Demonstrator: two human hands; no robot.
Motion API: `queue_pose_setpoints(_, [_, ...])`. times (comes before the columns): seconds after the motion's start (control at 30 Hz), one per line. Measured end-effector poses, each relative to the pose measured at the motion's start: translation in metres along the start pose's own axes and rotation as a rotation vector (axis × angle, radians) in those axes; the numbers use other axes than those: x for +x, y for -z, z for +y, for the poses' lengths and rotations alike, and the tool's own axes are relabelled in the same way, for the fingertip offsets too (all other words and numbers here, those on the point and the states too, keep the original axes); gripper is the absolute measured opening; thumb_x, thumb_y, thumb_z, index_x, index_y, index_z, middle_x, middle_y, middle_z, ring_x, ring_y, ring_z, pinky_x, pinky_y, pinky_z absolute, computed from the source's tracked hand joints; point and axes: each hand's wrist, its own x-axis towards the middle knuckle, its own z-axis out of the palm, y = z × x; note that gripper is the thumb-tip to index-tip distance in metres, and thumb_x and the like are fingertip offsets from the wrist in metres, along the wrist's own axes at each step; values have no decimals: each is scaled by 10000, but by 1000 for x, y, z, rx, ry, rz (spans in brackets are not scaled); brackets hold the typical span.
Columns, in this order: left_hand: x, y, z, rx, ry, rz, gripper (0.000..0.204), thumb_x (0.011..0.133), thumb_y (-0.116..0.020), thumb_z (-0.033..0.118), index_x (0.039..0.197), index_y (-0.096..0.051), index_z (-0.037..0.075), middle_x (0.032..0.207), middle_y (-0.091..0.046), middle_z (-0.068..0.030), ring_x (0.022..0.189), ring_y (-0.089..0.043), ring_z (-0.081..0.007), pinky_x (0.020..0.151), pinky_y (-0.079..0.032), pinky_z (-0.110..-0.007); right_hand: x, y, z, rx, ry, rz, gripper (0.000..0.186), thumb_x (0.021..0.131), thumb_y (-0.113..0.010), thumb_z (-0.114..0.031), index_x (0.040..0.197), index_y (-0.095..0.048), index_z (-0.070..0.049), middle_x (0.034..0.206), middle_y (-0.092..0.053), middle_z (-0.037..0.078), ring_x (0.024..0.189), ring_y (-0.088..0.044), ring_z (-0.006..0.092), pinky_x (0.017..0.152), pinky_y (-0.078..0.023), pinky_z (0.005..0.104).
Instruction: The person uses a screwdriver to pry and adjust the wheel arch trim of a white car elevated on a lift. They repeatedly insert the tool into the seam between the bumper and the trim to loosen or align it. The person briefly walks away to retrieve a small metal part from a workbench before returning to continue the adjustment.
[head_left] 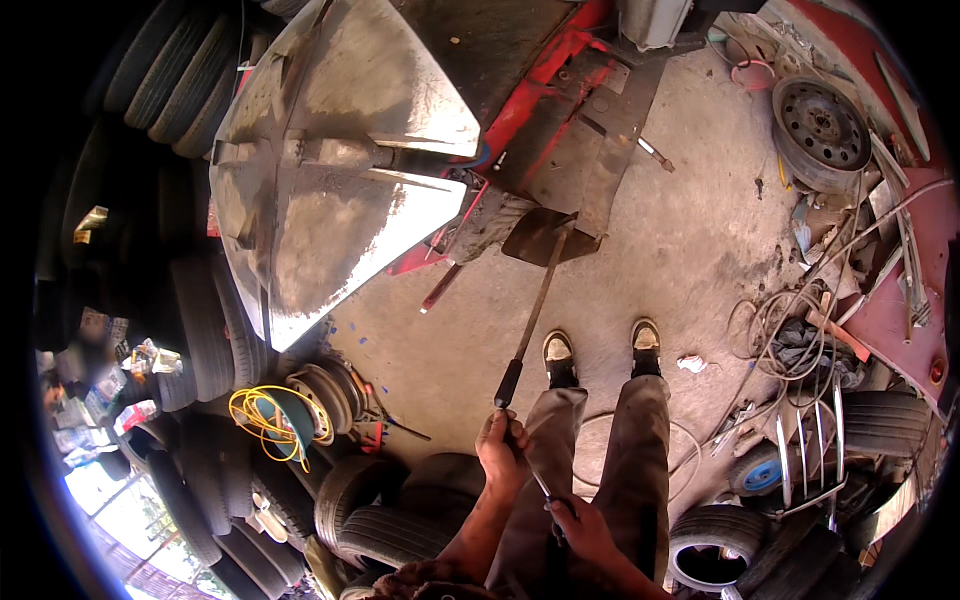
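A long metal bar [540, 300] slants up from my hands to a dark flat plate [530, 238] on a red steel frame [560, 55]. My left hand [500, 452] is closed around the bar beside its black sleeve. Lower and to the right, my right hand [575, 525] grips a thinner shiny shaft in line with the bar; whether it is one piece with the bar I cannot tell. A large, worn, angular metal panel [330, 90] fills the upper left, next to the frame. My shoes [645, 335] stand on the concrete floor beyond my hands.
Stacked tyres [200, 330] line the left and bottom. A yellow cable [255, 410] lies by wheel rims [320, 395]. At the right are a steel wheel [820, 125], tangled hoses [770, 340], scrap strips and a reddish panel [910, 350]. A loose tool [655, 152] lies near the frame.
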Motion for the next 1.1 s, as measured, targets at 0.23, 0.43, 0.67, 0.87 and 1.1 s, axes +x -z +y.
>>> queue_pose_setpoints(0.23, [-19, -42, 1, 233, -218, -109, 258, 986, -499, 248, 915, -541, 4, 644, -512, -62, 541, -486, -161, 530, -413, -289, -12, 21, -9, 194, 59, -67, 292, 987, -523, -269, 1000, -603, 12, 600, -535, 30, 471, -488, 96, 454, -388, 254])
queue_pose_setpoints(0.43, [23, -59, 28, 324, -314, -151, 262, 977, -520, 253, 933, -570, -1, 680, -559, -73, 573, -528, -162, 575, -442, -301, -10, 29, -5, 212, 116, 0, 294, 992, -506, -262, 979, -603, 15, 588, -539, 35, 467, -491, 97, 453, -390, 254])
queue_pose_setpoints(0.67, [137, -82, 141, 1409, -1198, 234, 218, 909, -589, 177, 1008, -699, 17, 1407, -456, -163, 1231, -443, -384, 1036, -377, -473, -6, 32, 22, 143, 79, -15, 301, 995, -470, -259, 950, -576, 19, 577, -552, 64, 417, -511, 143, 415, -395, 266])
queue_pose_setpoints(0.87, [170, -92, 127, 1182, -1137, 75, 200, 897, -596, 123, 1009, -670, -25, 1372, -462, -190, 1210, -453, -395, 1022, -395, -460, 2, 27, 43, -14, 133, 58, 242, 961, -527, -205, 1102, -589, -19, 667, -596, 72, 508, -535, 106, 461, -421, 242])
queue_pose_setpoints(1.1, [162, -85, 122, 1032, -1201, 82, 235, 927, -594, 166, 1019, -664, -39, 1314, -524, -201, 1176, -504, -369, 969, -432, -423, 9, 5, 23, -43, 20, 53, 255, 976, -501, -173, 1119, -618, 3, 693, -605, 40, 471, -472, 80, 402, -361, 246])
